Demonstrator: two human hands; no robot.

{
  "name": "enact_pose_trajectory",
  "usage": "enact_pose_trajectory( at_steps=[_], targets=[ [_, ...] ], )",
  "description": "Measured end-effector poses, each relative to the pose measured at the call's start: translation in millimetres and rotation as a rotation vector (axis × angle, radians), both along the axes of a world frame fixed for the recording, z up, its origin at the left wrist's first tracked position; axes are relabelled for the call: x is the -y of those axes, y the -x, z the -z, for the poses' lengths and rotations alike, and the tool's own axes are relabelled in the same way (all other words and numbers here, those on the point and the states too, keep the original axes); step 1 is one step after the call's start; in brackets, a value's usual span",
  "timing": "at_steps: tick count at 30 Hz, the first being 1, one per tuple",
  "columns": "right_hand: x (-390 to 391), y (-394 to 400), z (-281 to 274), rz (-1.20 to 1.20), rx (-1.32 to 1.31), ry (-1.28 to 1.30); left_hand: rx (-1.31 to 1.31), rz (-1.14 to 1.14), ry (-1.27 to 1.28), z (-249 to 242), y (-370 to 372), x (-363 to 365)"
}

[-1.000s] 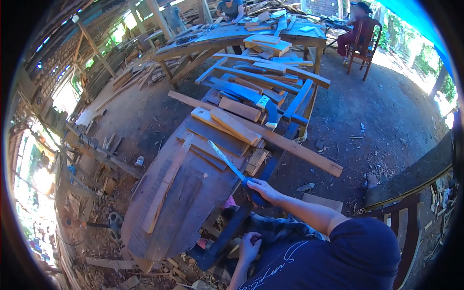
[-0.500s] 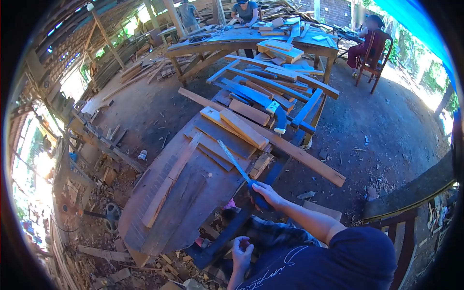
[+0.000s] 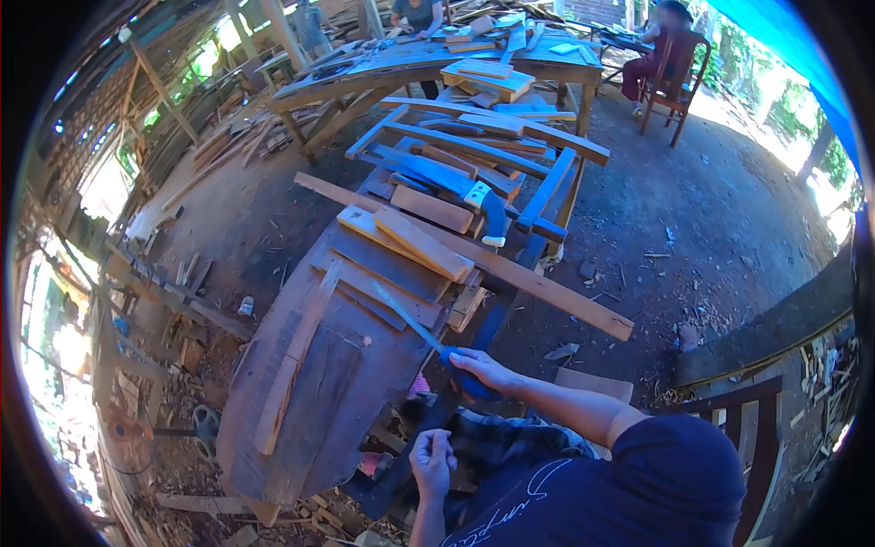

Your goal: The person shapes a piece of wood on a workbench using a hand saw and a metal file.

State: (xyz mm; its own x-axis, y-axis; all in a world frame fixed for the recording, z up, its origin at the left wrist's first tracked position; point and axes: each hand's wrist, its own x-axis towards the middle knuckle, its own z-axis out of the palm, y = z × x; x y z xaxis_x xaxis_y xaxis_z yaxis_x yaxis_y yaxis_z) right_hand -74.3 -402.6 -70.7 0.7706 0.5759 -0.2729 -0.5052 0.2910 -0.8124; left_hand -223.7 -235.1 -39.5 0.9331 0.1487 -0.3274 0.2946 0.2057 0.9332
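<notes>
My right hand [image 3: 483,368] is closed round the blue handle of a narrow saw [image 3: 406,317], whose thin blade points up and left over the wooden work surface [image 3: 383,365]. Near my body, my left hand [image 3: 433,456] has its fingers curled together; what they hold, if anything, is too small to make out. A long narrow wood strip [image 3: 299,356] lies on the work surface to the left of the blade. Two light wooden blocks [image 3: 421,244] rest beyond the blade tip. Farther back lies a larger saw [image 3: 428,173] with a blue blade and a curved handle.
Wooden frames [image 3: 549,190] and boards are stacked beyond the work surface, and a long plank [image 3: 556,294] juts out to the right. A large table [image 3: 365,82] holds more wood. One person sits on a chair [image 3: 676,87]; others are behind the table. Scraps litter the ground.
The camera view has shifted, so the bench and wood appear farther left. My left hand has risen slightly and its fingers look more closed. My right hand still holds the narrow saw.
</notes>
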Motion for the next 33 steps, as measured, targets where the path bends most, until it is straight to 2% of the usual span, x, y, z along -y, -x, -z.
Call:
enact_pose_trajectory(
  at_steps=[1, 2, 9, 12, 13, 15, 17, 19, 21, 24, 26, 30, 33],
  targets=[
    [0, 0, 0, -0.036, 0.006, 0.005, -0.060, -0.052, 0.057, 2, 0, -3],
    [1, -1, -1, -0.031, 0.002, 0.007, -0.061, -0.102, 0.009, 5, -1, -2],
    [0, -1, 2, -0.048, 0.015, 0.060, -0.010, -0.202, 0.062, 3, -1, -14],
    [0, -3, 0, -0.041, 0.018, 0.088, 0.157, -0.241, -0.347, 11, -8, -30],
    [-1, -1, -1, -0.020, 0.015, 0.091, 0.164, -0.239, -0.346, 3, -13, -36],
    [-2, -2, -3, 0.005, 0.018, 0.105, 0.359, -0.222, -0.672, -16, -27, -48],
    [-3, 2, -2, 0.006, -0.003, 0.125, 0.320, -0.192, -0.763, -17, -41, -72],
    [-8, 3, 2, 0.101, 0.136, 0.237, 0.445, -0.223, -0.781, -34, -56, -81],
    [-11, 4, 2, 0.128, 0.030, 0.294, 0.509, -0.256, -0.940, -42, -68, -91],
    [-6, 0, 6, -0.004, -0.041, 0.288, 0.497, -0.294, -1.034, -49, -76, -102],
    [-3, 0, 9, 0.007, -0.044, 0.186, 0.470, -0.303, -1.103, -49, -78, -110],
    [0, -1, 18, -0.040, -0.039, 0.199, 0.479, -0.361, -1.339, -57, -89, -133],
    [-4, 1, 17, 0.031, 0.005, 0.194, 0.436, -0.394, -1.474, -60, -97, -155]
  ],
)
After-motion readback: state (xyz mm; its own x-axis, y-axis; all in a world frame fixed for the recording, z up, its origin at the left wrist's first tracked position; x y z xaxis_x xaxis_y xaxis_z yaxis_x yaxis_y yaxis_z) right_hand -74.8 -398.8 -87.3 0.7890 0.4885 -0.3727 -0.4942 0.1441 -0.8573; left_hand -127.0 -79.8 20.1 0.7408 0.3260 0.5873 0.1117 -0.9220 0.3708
